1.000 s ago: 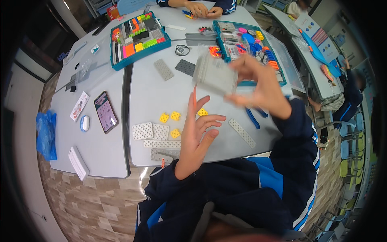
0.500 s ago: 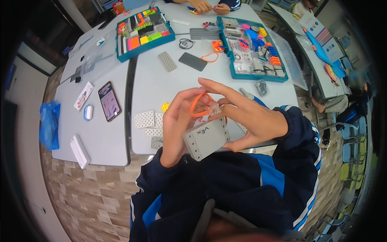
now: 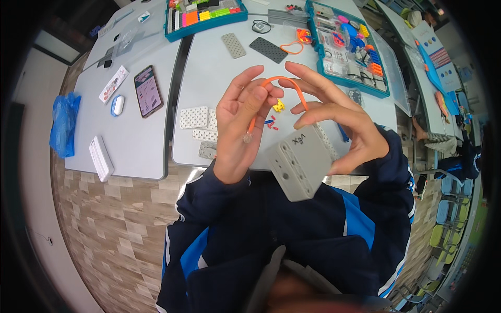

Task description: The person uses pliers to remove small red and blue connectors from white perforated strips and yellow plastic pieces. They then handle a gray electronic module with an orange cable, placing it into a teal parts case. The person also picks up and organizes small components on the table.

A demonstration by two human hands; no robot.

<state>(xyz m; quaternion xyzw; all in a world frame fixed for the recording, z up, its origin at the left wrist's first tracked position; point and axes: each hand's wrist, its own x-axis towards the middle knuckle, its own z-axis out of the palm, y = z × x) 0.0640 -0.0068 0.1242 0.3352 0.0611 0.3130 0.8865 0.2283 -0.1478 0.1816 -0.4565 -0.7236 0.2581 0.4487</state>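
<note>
My left hand pinches an orange cable between thumb and fingers. The cable's clear plug dangles below the thumb against the palm. From there the cable arches over to the fingers of my right hand; where its other end goes is hidden there. My right hand is closed on a light grey plastic block with holes along its side, held tilted above my lap near the table's front edge. Beyond my hands lie a small yellow piece and several red and blue pins.
Perforated white plates lie left of my hands. A dark grey plate and a light grey plate lie farther off. Teal parts trays stand at the back. A phone and a white case rest on the left table.
My hands have moved apart, and the plug has shifted left, away from the block. The block has tilted and moved right with my right hand. The tabletop sits higher in view.
</note>
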